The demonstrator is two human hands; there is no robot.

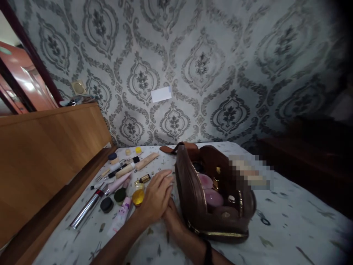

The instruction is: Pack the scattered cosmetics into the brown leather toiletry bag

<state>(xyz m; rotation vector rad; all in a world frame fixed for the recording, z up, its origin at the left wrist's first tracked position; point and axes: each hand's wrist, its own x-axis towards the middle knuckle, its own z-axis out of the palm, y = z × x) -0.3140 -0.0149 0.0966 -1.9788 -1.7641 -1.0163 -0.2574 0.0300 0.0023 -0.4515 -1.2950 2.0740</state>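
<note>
My left hand [159, 191] lies over my right hand [171, 215], its fingers stretched out and nothing visible in them. Most of my right hand's fingers are hidden under the left. Both hands rest together just left of a brown leather bag [190, 206], whose zipped top stands open. Inside the bag are two pink round items [213, 198] and some gold-coloured pieces. Close to my left hand are a yellow-lidded jar [138, 197], a small gold and black tube [142, 179] and a white and purple squeeze tube [121, 215].
Left of my hands lie several cosmetics: a silver tube [86, 208], a black round jar [106, 205], a pink tube [118, 183] and a beige tube [147, 161]. A wooden board [55, 154] borders the patterned sheet [286, 224] on the left. Patterned wallpaper stands behind.
</note>
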